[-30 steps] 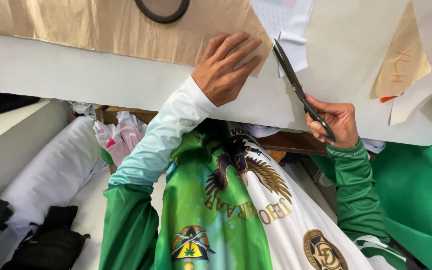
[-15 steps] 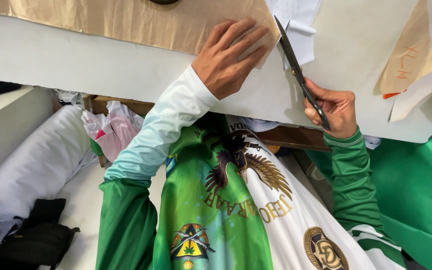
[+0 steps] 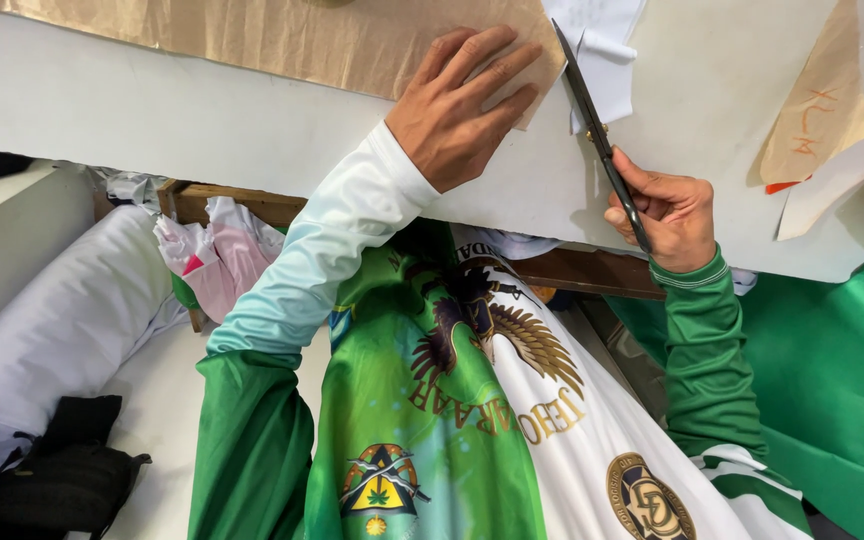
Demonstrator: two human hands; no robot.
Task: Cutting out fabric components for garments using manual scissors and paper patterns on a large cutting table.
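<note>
My left hand (image 3: 457, 105) lies flat, fingers spread, on a brown paper pattern (image 3: 282, 35) that covers white fabric (image 3: 152, 110) on the table. My right hand (image 3: 667, 215) grips the handles of long dark scissors (image 3: 597, 135). The blades point away from me and run along the right edge of the brown paper, next to my left fingertips. Whether the blades are parted is hard to tell.
More brown paper pieces (image 3: 817, 110) with orange marks lie at the right on the white fabric. Green cloth (image 3: 832, 380) hangs at the lower right. A white fabric roll (image 3: 62, 320), pink-white cloth (image 3: 217, 260) and a black bag (image 3: 62, 480) sit below left.
The scissors have moved forward along the brown paper's edge. My left hand stays pressed on the paper. The view has shifted slightly upward on the table.
</note>
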